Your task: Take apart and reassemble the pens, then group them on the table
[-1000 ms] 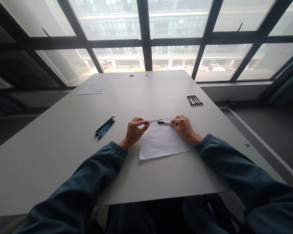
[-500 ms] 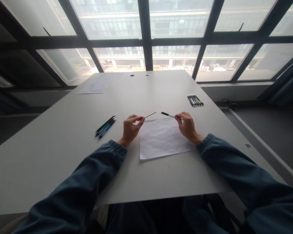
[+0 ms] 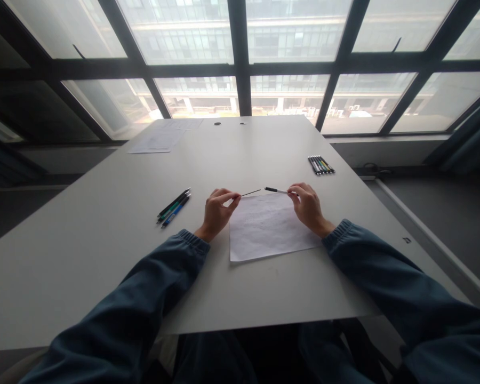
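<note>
Between thumb and fingers, my left hand [image 3: 219, 212] pinches a thin dark pen refill [image 3: 251, 192] that points right. My right hand [image 3: 306, 206] is closed on the white rear part of a pen barrel [image 3: 275, 190], whose dark grip end faces the refill. A small gap separates the refill's tip from the barrel's end. Both are held over the far edge of a white sheet of paper [image 3: 270, 229] with faint marks. To the left of my left hand lie several pens [image 3: 173, 209], black, green and blue, side by side.
A row of several pens [image 3: 321, 165] lies near the table's right edge. More paper sheets [image 3: 156, 140] rest at the far left. Two small dark discs sit near the far edge of the white table [image 3: 104, 256], before large windows [image 3: 288, 37].
My left hand has shifted slightly right and the refill has tilted flatter, its tip a little lower. The pen barrel has levelled slightly in my right hand.
</note>
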A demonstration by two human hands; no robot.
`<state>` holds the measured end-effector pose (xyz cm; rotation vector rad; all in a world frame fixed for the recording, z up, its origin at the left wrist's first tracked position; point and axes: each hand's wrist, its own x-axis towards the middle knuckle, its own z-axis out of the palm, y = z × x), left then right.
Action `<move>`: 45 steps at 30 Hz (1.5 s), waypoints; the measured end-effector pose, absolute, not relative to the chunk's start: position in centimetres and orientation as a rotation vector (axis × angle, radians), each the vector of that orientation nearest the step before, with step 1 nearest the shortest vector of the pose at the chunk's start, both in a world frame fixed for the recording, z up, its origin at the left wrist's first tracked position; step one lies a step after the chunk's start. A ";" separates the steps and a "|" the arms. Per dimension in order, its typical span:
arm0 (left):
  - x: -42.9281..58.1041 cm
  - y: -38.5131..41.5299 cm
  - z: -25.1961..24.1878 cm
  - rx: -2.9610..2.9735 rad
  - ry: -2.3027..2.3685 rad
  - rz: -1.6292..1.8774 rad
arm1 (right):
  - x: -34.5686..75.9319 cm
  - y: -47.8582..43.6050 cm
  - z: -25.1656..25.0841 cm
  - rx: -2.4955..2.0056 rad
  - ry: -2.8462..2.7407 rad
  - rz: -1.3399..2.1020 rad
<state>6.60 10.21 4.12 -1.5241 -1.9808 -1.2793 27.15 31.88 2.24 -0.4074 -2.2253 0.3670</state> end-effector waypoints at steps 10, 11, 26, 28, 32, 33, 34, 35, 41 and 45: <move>7.0 10.5 3.9 -1.728 -1.887 -1.191 | 27.3 31.1 2.7 -0.161 -2.395 0.347; 7.0 10.5 3.9 -1.751 -1.879 -1.191 | 27.2 31.1 2.7 -0.117 -2.410 0.362; 7.6 10.6 3.6 -1.864 -1.882 -1.267 | 27.2 30.6 2.8 0.085 -2.422 0.420; 7.6 10.6 3.5 -1.878 -1.894 -1.302 | 27.2 30.5 2.9 0.082 -2.424 0.426; 7.6 10.6 3.6 -1.874 -1.941 -1.323 | 27.3 30.4 3.0 0.093 -2.434 0.453; 7.6 10.5 3.6 -1.867 -1.950 -1.328 | 27.3 30.4 3.0 0.101 -2.434 0.458; 7.6 10.5 3.7 -1.860 -1.956 -1.334 | 27.3 30.4 3.1 0.108 -2.433 0.461; 7.7 10.5 3.7 -1.849 -1.958 -1.346 | 27.3 30.4 3.1 0.116 -2.433 0.461; 7.9 10.5 3.8 -1.835 -1.962 -1.411 | 27.2 30.5 3.3 0.154 -2.437 0.419; 8.1 10.4 3.8 -1.799 -2.008 -1.478 | 27.4 30.5 4.2 0.181 -2.445 0.364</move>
